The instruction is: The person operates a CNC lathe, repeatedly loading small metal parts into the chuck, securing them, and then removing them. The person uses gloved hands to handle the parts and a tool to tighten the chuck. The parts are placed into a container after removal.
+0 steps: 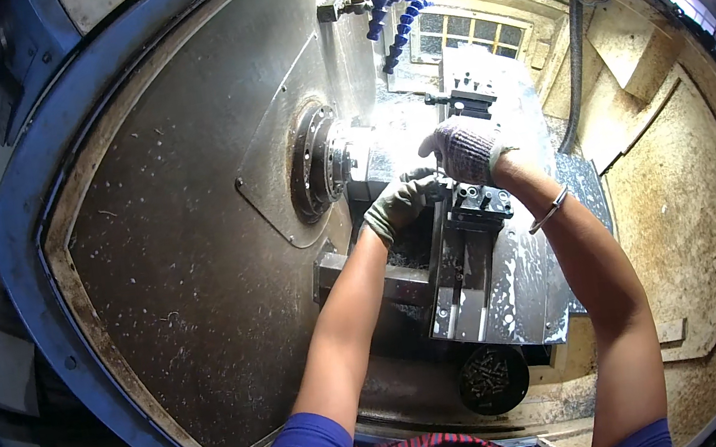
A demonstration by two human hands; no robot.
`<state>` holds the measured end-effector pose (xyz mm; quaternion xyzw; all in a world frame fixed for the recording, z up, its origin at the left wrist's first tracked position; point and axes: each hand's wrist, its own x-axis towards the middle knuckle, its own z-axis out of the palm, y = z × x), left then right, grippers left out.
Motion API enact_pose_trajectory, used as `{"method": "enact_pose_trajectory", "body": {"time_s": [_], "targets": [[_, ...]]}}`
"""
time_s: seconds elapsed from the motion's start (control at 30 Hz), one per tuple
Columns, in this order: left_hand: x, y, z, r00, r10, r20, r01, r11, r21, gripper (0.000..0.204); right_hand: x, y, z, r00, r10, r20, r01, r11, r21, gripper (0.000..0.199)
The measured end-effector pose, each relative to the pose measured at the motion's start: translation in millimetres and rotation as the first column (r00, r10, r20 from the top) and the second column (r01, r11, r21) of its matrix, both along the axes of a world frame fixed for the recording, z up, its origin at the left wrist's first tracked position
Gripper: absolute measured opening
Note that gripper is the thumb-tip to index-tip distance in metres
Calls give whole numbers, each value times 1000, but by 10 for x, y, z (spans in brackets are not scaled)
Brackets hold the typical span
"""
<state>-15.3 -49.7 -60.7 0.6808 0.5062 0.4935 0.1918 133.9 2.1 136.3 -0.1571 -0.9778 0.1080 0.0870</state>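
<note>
We're looking into a lathe enclosure (154, 250), its blue frame curving round the left edge and a big speckled steel wall filling the left half, with a tan chip-dusted wall on the right. Against the steel wall sits the round chuck (318, 161), facing right, brightly lit. Right of it, the tool slide (493, 287) runs down toward the near edge of the enclosure, wet and flecked with swarf, carrying a black tool block (484, 202) at its upper end. A black hose (573, 59) hangs along the far right wall, and blue segmented coolant nozzles (392, 11) curl down from the top edge above the chuck. Below the slide, near the bottom edge, a round black container (493, 377) holds small metal pieces. Now the hands: both gloved, both meeting just right of the chuck, above the tool block. The left hand (396, 205) is curled closed around a small part there; what exactly it pinches is lost in the glare. The right hand (464, 151) is bent over from above, fingers folded down; I can't tell what it grips. A metal bangle (548, 212) rides the right wrist.
</note>
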Motion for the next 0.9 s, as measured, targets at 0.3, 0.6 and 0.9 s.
{"method": "enact_pose_trajectory", "body": {"time_s": [0.3, 0.6, 0.9], "targets": [[114, -109, 565, 557, -145, 818, 314, 948, -47, 24, 45, 241, -101, 984, 152, -93, -150, 988, 34, 30], [1073, -1189, 1342, 615, 18, 788, -184, 975, 121, 22, 816, -1059, 240, 773, -233, -590, 63, 954, -294, 14], [2098, -2484, 686, 742, 281, 608, -115, 948, -297, 19, 1915, -2427, -938, 408, -912, -49, 27, 66, -997, 19]]}}
